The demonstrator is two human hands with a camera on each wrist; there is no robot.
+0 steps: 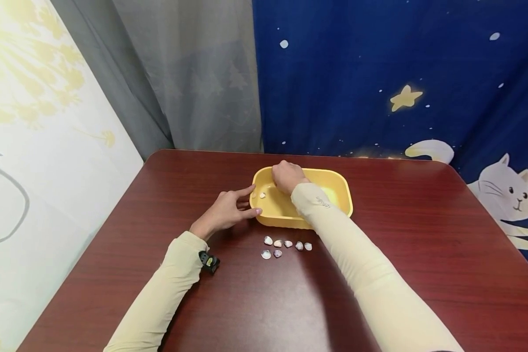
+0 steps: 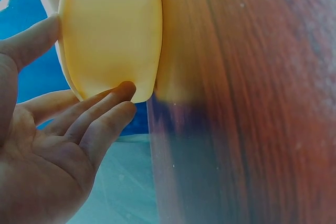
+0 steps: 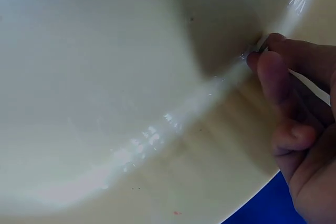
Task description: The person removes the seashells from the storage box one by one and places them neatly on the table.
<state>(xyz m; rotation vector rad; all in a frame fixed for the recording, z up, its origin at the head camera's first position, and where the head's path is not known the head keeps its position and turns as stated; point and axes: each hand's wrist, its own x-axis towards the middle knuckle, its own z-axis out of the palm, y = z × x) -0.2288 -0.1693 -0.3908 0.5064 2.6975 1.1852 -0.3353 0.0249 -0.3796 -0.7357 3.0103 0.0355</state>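
A yellow plastic basin stands on the table. My right hand reaches inside it; in the right wrist view the fingertips pinch a small shell against the basin's curved wall, mostly hidden by the fingers. My left hand touches the basin's left end, thumb and forefinger apart at the rim. The left wrist view shows its other fingers nearly straight against the outer wall. A pale shell lies inside at the left. On the near side, several small shells lie in two rows.
The dark red wooden table extends around the basin. Grey curtain and blue star-patterned curtain hang behind its far edge. A white patterned panel stands along the left. A black wrist strap sits on the left sleeve.
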